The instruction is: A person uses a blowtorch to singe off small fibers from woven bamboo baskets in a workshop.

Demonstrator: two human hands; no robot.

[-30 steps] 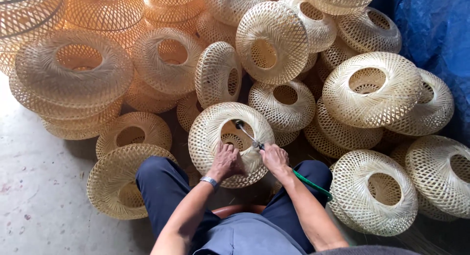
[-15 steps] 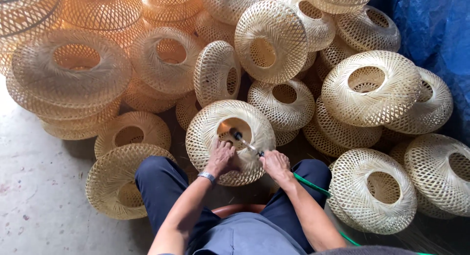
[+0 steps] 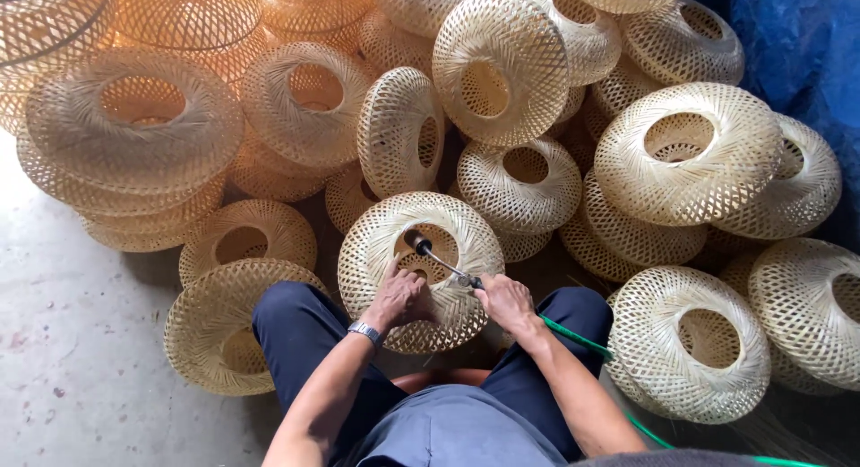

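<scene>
- Person is sitting low, knees apart in dark trousers, grey shirt at the bottom edge; an orange-brown seat is showing between the legs.
- Left hand point(image 3: 400, 298), wristwatch on the wrist, is pressing flat on the rim of a woven bamboo shade point(image 3: 376, 252), fingers curled loosely over the weave, steadying it.
- Right hand point(image 3: 503, 302) is closed around the grip of a spray wand point(image 3: 441, 260); a green hose point(image 3: 573, 336) is trailing back from it past the right knee.
- The wand's dark nozzle is pointing into the shade's round centre opening. The shade is standing tilted between the knees, opening facing up toward the camera.
- Shade: doughnut-shaped, open lattice of thin pale bamboo strips, hollow; nothing else is visible inside.
- Just left of the left knee, two flatter shades point(image 3: 235, 328) are lying on the grey concrete floor point(image 3: 63, 359).
- To the right, more ring-shaped shades point(image 3: 690, 341) are resting against each other.
- Further back, a big heap of the same woven shades point(image 3: 502, 64) is piling up, some stacked in nested columns at far left point(image 3: 134, 135), darker golden tone.
- Blue tarp point(image 3: 797, 46) is hanging at top right.
</scene>
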